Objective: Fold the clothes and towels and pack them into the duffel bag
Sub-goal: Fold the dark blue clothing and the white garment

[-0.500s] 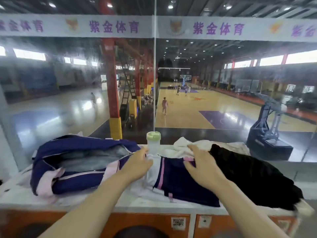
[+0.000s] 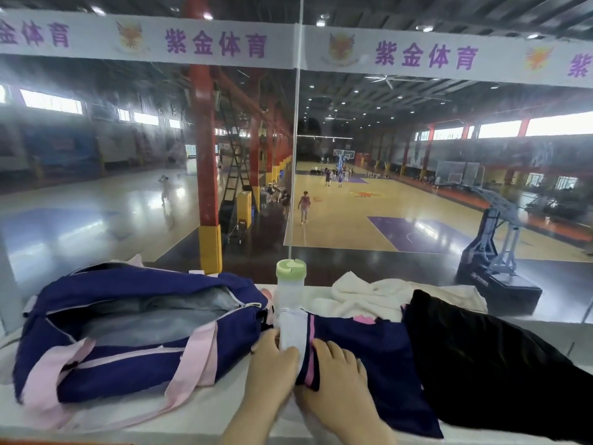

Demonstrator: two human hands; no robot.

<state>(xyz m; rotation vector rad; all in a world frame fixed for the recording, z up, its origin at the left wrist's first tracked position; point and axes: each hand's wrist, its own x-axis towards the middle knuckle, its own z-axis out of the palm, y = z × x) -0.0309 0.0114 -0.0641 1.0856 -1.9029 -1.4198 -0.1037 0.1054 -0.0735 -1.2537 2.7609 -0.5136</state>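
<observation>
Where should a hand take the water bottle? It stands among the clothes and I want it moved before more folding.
Grip the clear body of the water bottle just below its green lid, coming from the front. It stands upright against the glass, with the duffel bag left and the white towel right, so the near side looks freest.

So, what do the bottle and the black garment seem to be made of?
The bottle looks like frosted translucent plastic, with a matte pale green lid. The black garment seems a soft, fuzzy fabric, perhaps fleece or velvet: it shows almost no sheen.
</observation>
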